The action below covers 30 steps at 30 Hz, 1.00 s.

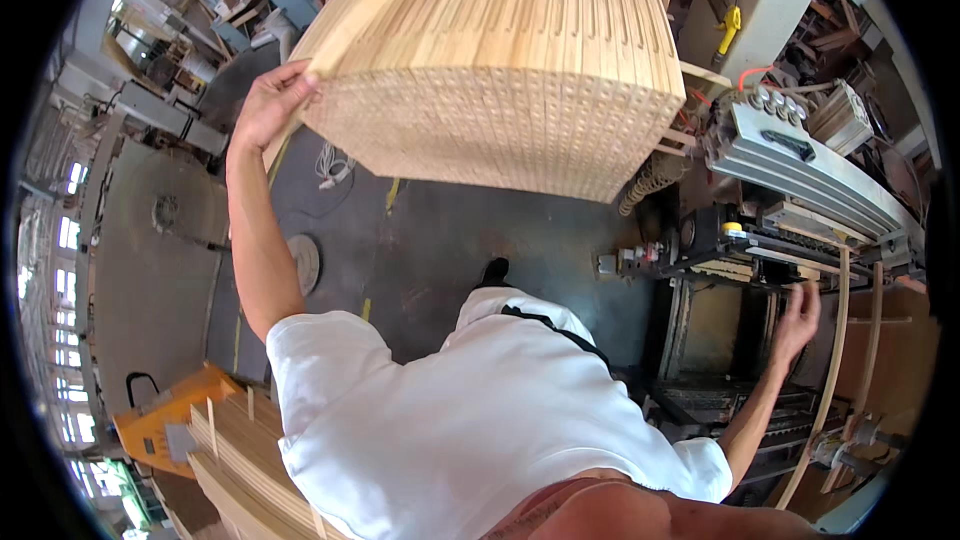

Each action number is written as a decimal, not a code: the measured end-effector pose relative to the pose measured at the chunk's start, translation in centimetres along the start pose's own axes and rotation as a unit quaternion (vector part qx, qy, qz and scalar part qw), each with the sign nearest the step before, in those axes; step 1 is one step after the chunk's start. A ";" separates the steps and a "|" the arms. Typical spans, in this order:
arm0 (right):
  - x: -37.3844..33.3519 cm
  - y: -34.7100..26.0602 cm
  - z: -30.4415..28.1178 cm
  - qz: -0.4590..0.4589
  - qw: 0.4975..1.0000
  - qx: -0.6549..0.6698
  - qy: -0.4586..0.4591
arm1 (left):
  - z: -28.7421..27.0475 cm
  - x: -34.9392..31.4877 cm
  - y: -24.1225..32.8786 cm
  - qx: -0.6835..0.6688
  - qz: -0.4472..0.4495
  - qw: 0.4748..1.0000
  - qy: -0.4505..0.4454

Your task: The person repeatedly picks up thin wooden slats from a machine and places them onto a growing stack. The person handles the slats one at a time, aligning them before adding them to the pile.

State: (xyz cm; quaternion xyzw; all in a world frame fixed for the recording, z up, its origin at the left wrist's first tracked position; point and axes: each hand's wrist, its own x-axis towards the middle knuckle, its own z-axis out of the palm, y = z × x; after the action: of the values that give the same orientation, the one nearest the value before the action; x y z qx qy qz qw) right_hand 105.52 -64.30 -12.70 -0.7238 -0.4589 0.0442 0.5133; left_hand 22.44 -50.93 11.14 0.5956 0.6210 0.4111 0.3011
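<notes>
Your left hand [268, 100] is raised, its grip closed on the near left corner of the stack of wooden slats [500, 50]; fingers wrap the edge. The stack sits well above the floor [440, 230], its perforated end face toward you, right edge close to the machine [800, 190]. Your right hand [797, 325] reaches low to the right, fingers spread, grip wide, holding nothing, just beside a thin curved wooden strip [835, 360] at the machine's front. Dark floor lies open between your legs and the stack. A second pile of slats [240, 460] lies lower left, next to an orange cart [160, 415].
</notes>
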 end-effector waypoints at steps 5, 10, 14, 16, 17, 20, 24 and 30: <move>-8.3 -9.3 12.1 -0.067 0.984 0.003 -0.162 | -6.9 14.5 -5.4 0.001 -0.054 0.992 0.118; -15.3 -13.8 21.8 0.010 0.973 -0.084 -0.216 | -12.7 33.7 -15.7 0.257 -0.036 0.955 0.143; -20.9 -13.8 27.4 0.062 0.960 -0.089 -0.258 | -15.0 45.3 -23.8 0.469 -0.018 0.875 0.116; -23.0 -16.7 27.4 0.077 0.941 -0.161 -0.288 | -13.5 49.0 -25.9 0.500 -0.041 0.859 0.101; -23.9 -17.4 27.4 0.100 0.936 -0.177 -0.287 | -13.0 50.6 -26.5 0.491 -0.065 0.864 0.094; -27.6 -18.6 26.4 0.172 0.924 -0.228 -0.253 | -9.5 53.8 -25.8 0.422 -0.083 0.901 0.060; -31.2 -19.1 26.5 0.220 0.930 -0.201 -0.214 | -8.7 55.5 -24.5 0.301 -0.114 0.946 0.034; -35.6 -20.1 26.0 0.225 0.928 -0.224 -0.193 | -9.5 57.9 -24.1 0.162 -0.163 0.972 -0.044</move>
State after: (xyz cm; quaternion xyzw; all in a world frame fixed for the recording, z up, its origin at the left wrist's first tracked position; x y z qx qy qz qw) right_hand 58.70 -70.27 -23.66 -0.8816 -0.3724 0.1935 0.2160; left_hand -3.94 5.96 1.47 0.5448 0.7540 0.2236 0.2910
